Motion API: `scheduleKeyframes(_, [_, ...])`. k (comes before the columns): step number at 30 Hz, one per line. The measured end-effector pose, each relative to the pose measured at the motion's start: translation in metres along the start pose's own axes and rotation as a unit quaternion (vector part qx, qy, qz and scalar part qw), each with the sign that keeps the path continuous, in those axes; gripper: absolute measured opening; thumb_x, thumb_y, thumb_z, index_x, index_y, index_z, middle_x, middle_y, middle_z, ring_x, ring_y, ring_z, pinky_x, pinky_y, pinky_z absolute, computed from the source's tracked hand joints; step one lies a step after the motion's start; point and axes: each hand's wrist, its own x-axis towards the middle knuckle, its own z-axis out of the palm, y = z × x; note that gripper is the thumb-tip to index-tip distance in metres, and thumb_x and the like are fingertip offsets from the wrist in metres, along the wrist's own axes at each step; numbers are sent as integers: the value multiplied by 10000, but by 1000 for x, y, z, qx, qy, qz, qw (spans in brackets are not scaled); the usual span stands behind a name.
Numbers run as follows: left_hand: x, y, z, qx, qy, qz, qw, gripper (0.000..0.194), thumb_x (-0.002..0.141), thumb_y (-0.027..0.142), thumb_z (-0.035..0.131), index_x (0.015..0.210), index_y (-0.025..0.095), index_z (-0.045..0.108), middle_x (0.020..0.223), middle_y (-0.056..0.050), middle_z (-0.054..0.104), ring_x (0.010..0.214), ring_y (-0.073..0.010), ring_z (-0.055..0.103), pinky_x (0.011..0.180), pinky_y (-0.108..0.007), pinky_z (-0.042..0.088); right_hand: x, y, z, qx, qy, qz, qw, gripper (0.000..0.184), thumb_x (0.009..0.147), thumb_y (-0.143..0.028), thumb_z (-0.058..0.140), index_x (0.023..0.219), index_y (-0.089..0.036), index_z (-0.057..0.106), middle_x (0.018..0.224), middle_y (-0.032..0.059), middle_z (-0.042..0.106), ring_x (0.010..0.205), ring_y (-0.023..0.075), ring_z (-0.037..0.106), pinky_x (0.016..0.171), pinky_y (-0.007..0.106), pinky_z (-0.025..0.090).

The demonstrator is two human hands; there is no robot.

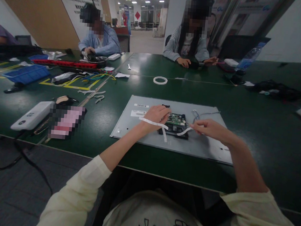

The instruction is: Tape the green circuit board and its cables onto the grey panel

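Note:
A green circuit board (pixel 176 119) in a black frame (pixel 181 134) lies on a large flat grey panel (pixel 128 128). My left hand (pixel 157 114) curls over the frame's left side, its fingers bent against the black edge. White tape strips (pixel 153 122) hang across my left wrist. At the board's right edge, my right hand (pixel 202 126) pinches the end of a thin grey cable (pixel 196 114), which loops behind it on the panel. Another white strip (pixel 184 131) sits just below the right fingertips, over the frame. The tips themselves are hard to make out.
A tape roll (pixel 160 80) lies beyond the panel on the green table. To the left are a white power bank (pixel 33 115), a pink phone (pixel 69 121), tape scraps (pixel 95 95), loose wires (pixel 98 76) and a blue bin (pixel 27 74). Two people sit opposite.

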Motion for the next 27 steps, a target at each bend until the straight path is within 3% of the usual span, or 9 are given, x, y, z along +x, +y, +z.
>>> scheduleKeyframes(7, [-1, 2, 2, 5, 0, 36, 999, 220, 910, 191, 376, 997, 150, 573, 903, -80, 619, 867, -191, 550, 767, -320, 409, -5, 2, -2, 47, 0, 17, 999, 473, 786, -617, 484, 614, -185, 572, 586, -6, 533, 552, 110, 451, 529, 235, 339])
scheduleKeyframes(17, [-2, 11, 1, -19, -32, 103, 994, 244, 907, 168, 382, 1067, 129, 561, 1017, -98, 626, 929, -185, 554, 798, -312, 423, -6, 13, -1, -30, -33, 62, 997, 453, 766, -612, 501, 635, -197, 624, 569, -6, 546, 549, 121, 465, 540, 255, 320])
scheduleKeyframes(23, [-2, 11, 3, -11, -43, 102, 994, 249, 905, 164, 385, 1075, 129, 563, 1037, -98, 626, 945, -183, 554, 812, -314, 425, -6, 12, -2, -42, -48, 81, 995, 448, 753, -604, 513, 629, -188, 622, 568, -1, 549, 558, 126, 476, 556, 260, 326])
scheduleKeyframes(27, [-2, 11, 4, -9, -43, 107, 993, 249, 898, 155, 391, 1072, 133, 567, 1030, -88, 630, 950, -182, 557, 823, -313, 429, -7, 6, -4, 2, -45, 56, 997, 488, 740, -638, 513, 605, -175, 588, 555, -6, 515, 552, 107, 450, 553, 245, 316])
